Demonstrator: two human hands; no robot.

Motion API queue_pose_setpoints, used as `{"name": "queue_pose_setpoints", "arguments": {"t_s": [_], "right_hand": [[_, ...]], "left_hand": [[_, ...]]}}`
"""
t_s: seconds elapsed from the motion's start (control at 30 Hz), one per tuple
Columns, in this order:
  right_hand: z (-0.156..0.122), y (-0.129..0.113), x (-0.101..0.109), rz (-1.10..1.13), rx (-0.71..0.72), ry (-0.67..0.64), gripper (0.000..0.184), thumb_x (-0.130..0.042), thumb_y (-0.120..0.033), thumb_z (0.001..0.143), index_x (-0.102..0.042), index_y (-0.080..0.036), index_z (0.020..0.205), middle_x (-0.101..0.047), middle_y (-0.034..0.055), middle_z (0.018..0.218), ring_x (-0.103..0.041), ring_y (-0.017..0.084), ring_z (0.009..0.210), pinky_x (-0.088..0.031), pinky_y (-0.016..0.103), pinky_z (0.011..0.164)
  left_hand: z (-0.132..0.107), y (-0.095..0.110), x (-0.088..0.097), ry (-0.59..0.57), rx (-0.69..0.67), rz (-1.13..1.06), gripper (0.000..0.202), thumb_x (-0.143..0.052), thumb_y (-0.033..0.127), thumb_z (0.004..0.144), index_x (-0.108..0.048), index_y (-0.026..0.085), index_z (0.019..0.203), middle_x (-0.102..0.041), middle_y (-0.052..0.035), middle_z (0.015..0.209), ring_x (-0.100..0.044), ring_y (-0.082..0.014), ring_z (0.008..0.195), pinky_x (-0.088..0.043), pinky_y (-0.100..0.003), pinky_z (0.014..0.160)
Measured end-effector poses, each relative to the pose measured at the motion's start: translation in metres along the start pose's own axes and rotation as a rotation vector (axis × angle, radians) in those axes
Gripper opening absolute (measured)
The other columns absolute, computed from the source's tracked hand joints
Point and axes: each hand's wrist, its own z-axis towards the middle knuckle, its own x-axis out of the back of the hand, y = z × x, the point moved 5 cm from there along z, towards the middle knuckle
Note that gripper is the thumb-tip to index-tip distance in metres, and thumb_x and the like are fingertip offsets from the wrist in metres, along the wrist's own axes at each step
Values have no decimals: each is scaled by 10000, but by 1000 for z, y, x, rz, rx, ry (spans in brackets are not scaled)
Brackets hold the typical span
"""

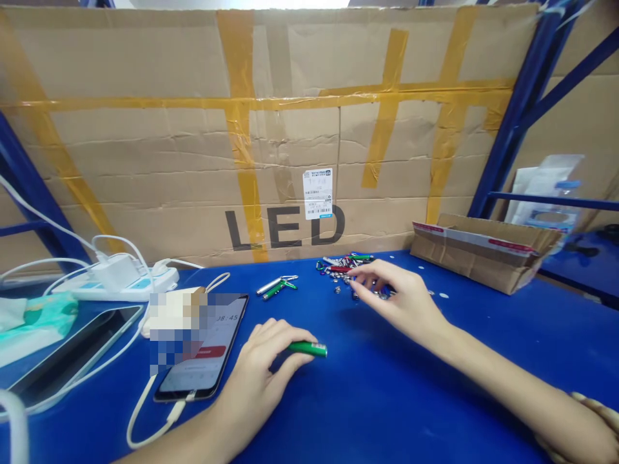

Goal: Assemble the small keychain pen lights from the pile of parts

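Note:
Between the thumb and fingers of my left hand (271, 364) is a short green metal tube (309, 348), like a small keychain flashlight body. It lies roughly level, its bare end pointing right and its other end hidden by my fingers. My right hand (399, 290) hangs at the pile of small metal parts (341, 264), thumb and fingers curved and a little apart; nothing shows between them. The pile mixes red, green and silver tubes with clips and rings, partly hidden behind that hand. Left of the pile lie a silver tube (269, 285) and a green tube (273, 291) with clips.
A phone with a lit screen (213, 351) and a dark phone (77, 354) lie left, among white cables and a power strip (120, 283). An open cardboard box (483, 251) stands back right. A taped cardboard panel (290, 142) closes off the blue table's back.

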Motion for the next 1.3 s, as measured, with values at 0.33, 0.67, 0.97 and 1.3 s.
{"name": "queue_pose_setpoints", "arguments": {"t_s": [0.33,0.67,0.97,1.3], "right_hand": [[-24,-14,-42,93,95,-660,292,-536,-325,859,-594,-229,1128,-587,31,917,-573,130,749,-484,246,678],[-29,-23,-57,85,25,-658,330,-531,-376,858,-583,-249,1158,-577,16,932,-568,126,739,-463,241,679],[-29,-26,-65,82,57,-626,261,-491,-348,885,-640,-263,1081,-588,12,900,-585,133,802,-449,244,729],[-26,-22,-63,100,34,-565,158,-588,-324,812,-690,-220,872,-594,-4,805,-528,82,586,-402,188,530]], "left_hand": [[1,-3,-1,-16,-41,395,300,-440,134,881,-659,293,1009,-571,-34,800,-453,-198,739,-325,-308,642],[2,-3,-2,-21,-19,389,278,-420,137,903,-628,263,1038,-574,-19,843,-474,-192,772,-318,-326,677],[6,-12,7,134,123,113,196,-505,214,875,-637,272,1008,-662,13,960,-546,-192,922,-375,-352,836],[5,-10,3,93,173,-100,139,-462,214,873,-579,244,940,-650,0,985,-571,-186,959,-435,-345,870]]}}
